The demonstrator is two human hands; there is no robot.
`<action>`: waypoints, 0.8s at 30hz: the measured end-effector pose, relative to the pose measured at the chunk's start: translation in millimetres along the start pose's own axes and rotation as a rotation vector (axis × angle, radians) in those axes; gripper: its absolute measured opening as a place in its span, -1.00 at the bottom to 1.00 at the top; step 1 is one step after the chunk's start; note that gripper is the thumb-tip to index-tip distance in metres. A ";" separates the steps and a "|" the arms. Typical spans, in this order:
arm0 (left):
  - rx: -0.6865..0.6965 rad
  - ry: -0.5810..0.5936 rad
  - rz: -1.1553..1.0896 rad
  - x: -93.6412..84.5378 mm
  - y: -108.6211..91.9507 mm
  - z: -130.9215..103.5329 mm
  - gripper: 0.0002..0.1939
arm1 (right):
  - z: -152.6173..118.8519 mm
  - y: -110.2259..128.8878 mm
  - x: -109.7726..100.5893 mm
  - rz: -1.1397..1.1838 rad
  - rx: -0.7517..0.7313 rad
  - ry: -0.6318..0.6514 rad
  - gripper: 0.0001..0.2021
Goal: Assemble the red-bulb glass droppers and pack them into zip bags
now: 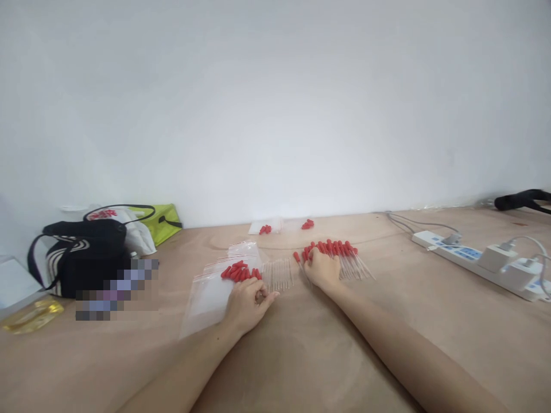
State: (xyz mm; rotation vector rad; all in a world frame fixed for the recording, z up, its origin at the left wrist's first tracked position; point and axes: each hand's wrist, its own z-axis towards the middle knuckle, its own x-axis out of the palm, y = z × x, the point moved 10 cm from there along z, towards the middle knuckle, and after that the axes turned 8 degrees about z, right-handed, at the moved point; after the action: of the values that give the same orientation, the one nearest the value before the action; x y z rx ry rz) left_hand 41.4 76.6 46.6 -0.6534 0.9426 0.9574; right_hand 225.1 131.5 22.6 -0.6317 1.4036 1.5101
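Near the middle of the table, my left hand [249, 301] rests with curled fingers beside a pile of red caps [241, 271] on clear zip bags [209, 298]; whether anything is between its fingers is too small to tell. A row of thin clear sticks without caps [278, 274] lies just right of it. My right hand [321, 268] is over the left end of a row of red-capped sticks [344, 252], fingers closed at a red end, and what they hold is hidden. One red-capped stick [297, 257] lies at that hand's left.
Two small bags with red pieces [266, 229] [307, 224] lie by the wall. A black bag [86, 252], a green bag [166, 221] and a yellow tape roll [34, 315] are at the left. A white power strip [473, 258] with plugs and cables is at the right.
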 end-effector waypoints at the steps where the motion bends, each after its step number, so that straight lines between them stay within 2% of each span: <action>1: -0.034 -0.021 0.039 -3.6 4.7 1.1 -0.71 | -1.0 1.5 -0.7 -0.001 -0.017 -0.008 -0.81; 5: -0.210 -0.105 0.212 -17.7 30.1 4.4 -0.80 | -7.7 17.5 -3.9 -0.001 -0.134 -0.038 -0.80; 9: -0.271 -0.068 0.261 -14.2 44.3 7.5 -0.82 | -13.5 30.6 0.0 -0.008 -0.169 -0.002 -0.75; 14: -0.271 -0.066 0.314 -12.4 46.7 9.0 -0.79 | -14.8 37.5 9.6 -0.038 -0.130 0.061 -0.73; 19: -0.280 -0.080 0.332 -12.2 47.5 8.8 -0.80 | -11.6 45.4 16.4 -0.066 -0.112 0.071 -0.78; 24: -0.134 -0.085 0.269 -8.5 34.5 11.1 -0.83 | -9.9 51.9 21.7 -0.076 -0.120 0.085 -0.80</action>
State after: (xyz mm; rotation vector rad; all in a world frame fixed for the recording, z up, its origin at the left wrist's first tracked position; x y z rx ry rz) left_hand 12.6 97.7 57.0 -0.6020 0.9103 1.2869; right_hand 168.2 133.7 25.9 -0.8225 1.3439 1.5303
